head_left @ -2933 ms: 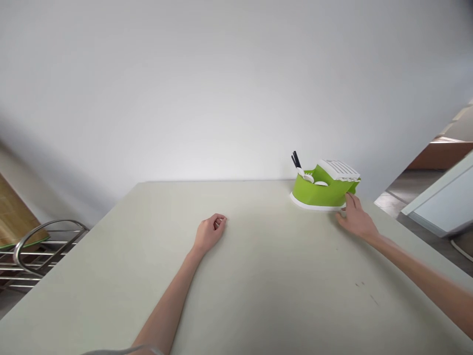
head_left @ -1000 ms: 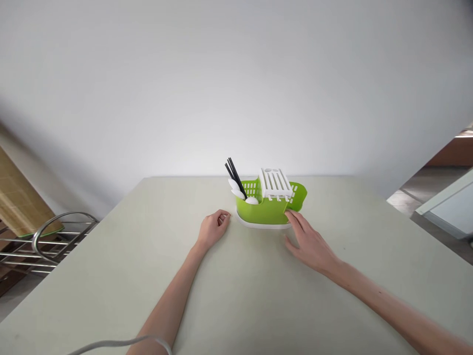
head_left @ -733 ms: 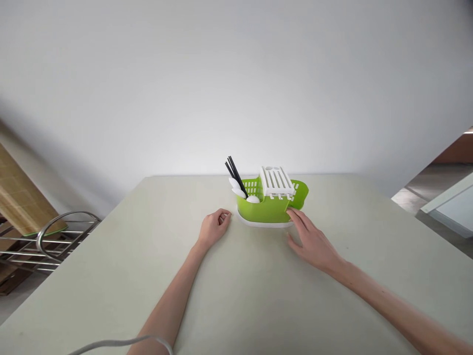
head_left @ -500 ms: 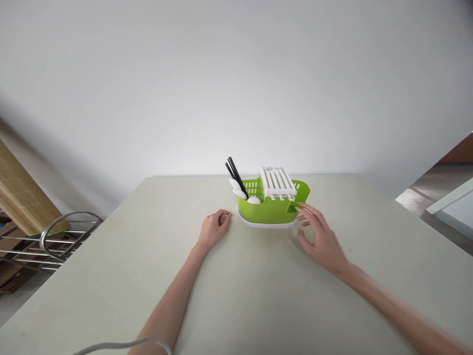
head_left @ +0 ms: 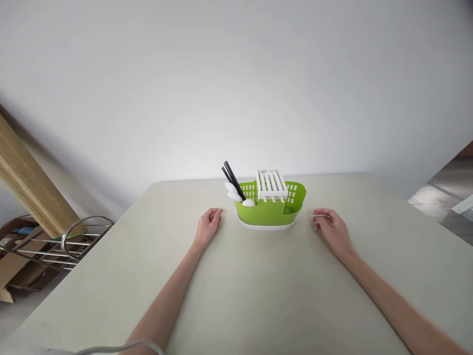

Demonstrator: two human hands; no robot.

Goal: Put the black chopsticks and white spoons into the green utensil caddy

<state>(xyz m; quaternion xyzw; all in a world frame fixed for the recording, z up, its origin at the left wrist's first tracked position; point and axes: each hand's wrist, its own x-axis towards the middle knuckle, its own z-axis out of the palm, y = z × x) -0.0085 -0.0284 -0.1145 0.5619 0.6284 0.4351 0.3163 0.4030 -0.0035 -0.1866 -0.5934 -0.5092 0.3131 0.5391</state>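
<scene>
A green plastic utensil basket with a white base stands at the far middle of the table. Black chopsticks and several white spoons lean in its left part. Across its middle sits a white slotted rack with small hooks. To the left of the basket, my left hand rests on the tabletop, fingers curled together and holding nothing. My right hand lies on the table to the right, apart from the basket, with its fingers loosely bent, slightly apart and nothing in them.
The pale table backs onto a grey-white wall. Off its left edge are a metal rack, a rolled bamboo mat and a cardboard box. A grey cable crosses my left forearm.
My right hand has drawn away from the basket's right end and come down on the table farther right. My left hand stays beside the basket. The view has shifted slightly.
</scene>
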